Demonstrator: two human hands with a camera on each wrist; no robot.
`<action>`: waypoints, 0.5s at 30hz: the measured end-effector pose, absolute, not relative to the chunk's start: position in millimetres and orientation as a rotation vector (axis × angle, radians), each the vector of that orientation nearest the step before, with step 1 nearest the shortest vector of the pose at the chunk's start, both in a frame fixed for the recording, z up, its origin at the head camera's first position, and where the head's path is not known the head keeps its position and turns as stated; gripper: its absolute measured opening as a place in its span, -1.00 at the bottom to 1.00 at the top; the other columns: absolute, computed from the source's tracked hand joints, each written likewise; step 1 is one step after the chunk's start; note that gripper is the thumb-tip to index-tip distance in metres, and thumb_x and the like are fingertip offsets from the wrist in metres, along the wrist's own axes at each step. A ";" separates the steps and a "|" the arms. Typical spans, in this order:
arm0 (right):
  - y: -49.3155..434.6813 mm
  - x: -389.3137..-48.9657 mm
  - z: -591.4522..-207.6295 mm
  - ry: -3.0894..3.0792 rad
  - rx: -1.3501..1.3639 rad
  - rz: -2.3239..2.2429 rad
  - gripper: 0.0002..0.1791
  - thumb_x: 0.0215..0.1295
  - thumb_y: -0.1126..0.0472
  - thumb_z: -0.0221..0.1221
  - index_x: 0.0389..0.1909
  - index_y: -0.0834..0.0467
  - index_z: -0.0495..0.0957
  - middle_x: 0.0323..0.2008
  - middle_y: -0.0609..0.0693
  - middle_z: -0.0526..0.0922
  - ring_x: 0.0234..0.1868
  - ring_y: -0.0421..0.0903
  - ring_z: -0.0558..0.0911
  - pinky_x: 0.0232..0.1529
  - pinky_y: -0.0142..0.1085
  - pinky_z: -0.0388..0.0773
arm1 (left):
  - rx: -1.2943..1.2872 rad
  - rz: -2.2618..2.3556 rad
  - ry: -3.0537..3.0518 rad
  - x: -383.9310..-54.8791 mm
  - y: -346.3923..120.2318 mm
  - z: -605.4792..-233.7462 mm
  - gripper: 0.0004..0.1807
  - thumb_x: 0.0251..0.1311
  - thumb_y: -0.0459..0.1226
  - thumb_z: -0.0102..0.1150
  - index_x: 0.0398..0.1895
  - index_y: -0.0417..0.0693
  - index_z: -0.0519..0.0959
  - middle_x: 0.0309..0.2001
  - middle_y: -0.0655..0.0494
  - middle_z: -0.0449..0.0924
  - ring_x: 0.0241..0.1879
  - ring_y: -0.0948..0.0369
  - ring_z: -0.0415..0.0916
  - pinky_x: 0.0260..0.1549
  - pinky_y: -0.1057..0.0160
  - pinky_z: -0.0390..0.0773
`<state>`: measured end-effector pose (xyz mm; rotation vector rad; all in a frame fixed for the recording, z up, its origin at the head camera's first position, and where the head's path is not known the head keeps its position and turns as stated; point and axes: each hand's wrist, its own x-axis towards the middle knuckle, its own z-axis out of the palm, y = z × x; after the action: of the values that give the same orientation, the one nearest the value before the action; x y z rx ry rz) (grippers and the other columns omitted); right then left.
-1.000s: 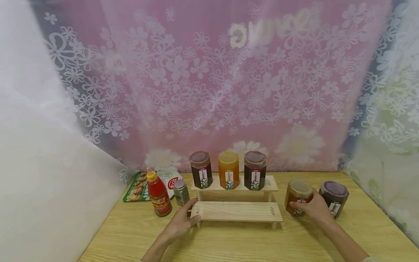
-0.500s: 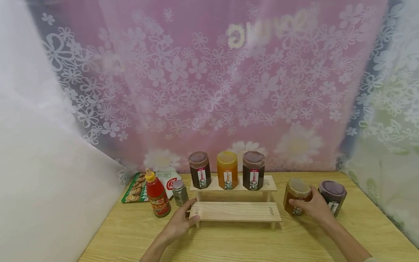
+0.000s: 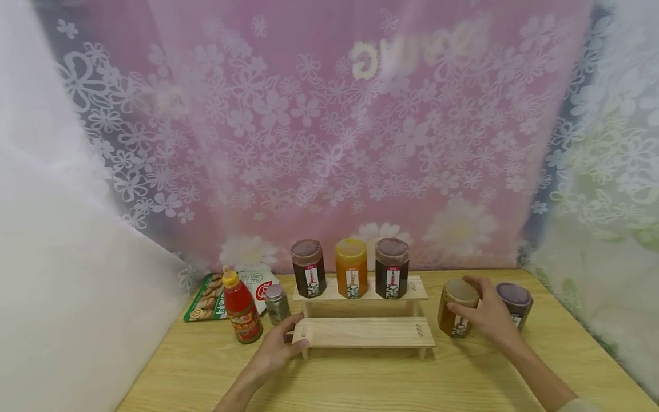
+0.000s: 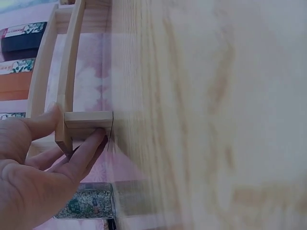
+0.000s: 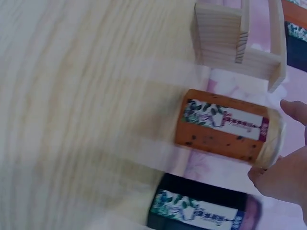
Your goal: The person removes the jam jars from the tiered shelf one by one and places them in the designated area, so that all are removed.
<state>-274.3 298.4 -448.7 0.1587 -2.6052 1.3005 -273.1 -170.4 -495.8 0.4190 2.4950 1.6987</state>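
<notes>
In the head view my left hand point(image 3: 273, 348) grips the left end of a two-step wooden rack point(image 3: 362, 332). The left wrist view has the thumb on one side of the board and fingers curled round the other. My right hand point(image 3: 489, 312) is spread at the lid of an amber honey jar point(image 5: 223, 127) standing on the table, right of the rack. In the right wrist view the thumb is a little apart from the lid, while a finger is at its other edge. A dark jar with a purple lid point(image 3: 515, 300) stands behind that hand.
The upper step bears a dark jar point(image 3: 309, 269), a yellow-orange jar point(image 3: 352, 269) and another dark jar point(image 3: 392, 269). Left of the rack are a red sauce bottle point(image 3: 241, 309), a small spice jar point(image 3: 277, 305) and a green-and-white packet point(image 3: 206, 300). A flowered curtain point(image 3: 319, 143) hangs behind.
My right fingers have loosened from the amber jar's side and risen towards its lid. The left hand keeps its grip on the rack. The head view has shifted slightly.
</notes>
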 end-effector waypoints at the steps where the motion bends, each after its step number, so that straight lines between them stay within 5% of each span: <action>1: 295.4 -273.9 -447.1 -2.594 0.171 1.263 0.00 0.36 0.03 0.41 0.55 0.39 0.05 0.44 0.55 0.16 0.31 0.53 0.35 0.10 0.34 0.49 | 0.417 1.702 2.495 -273.3 -171.3 -495.5 -0.27 0.34 -0.31 0.37 0.49 -0.38 0.30 0.31 -0.46 0.43 0.16 -0.26 0.57 0.01 -0.04 0.67; 5: 284.8 -272.7 -440.0 -2.556 0.183 1.177 -0.03 0.33 0.04 0.43 0.57 0.30 0.12 0.45 0.51 0.21 0.23 0.51 0.44 0.03 0.33 0.53 | 0.394 1.722 2.475 -274.1 -172.8 -494.5 -0.25 0.33 -0.26 0.40 0.49 -0.36 0.31 0.32 -0.45 0.44 0.15 -0.20 0.59 -0.01 0.00 0.68; 15: 252.8 -283.2 -421.7 -2.564 0.237 1.339 -0.01 0.37 -0.04 0.38 0.63 0.15 0.05 0.58 0.40 0.03 0.52 0.52 0.08 0.32 0.48 0.21 | 0.384 1.753 2.429 -272.7 -173.7 -496.6 -0.22 0.29 -0.29 0.41 0.51 -0.34 0.30 0.32 -0.44 0.43 0.16 -0.19 0.59 0.00 0.00 0.67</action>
<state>-283.2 252.8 -421.7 0.2373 -2.5644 1.3390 -272.7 -173.7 -496.6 0.3837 2.4286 1.7532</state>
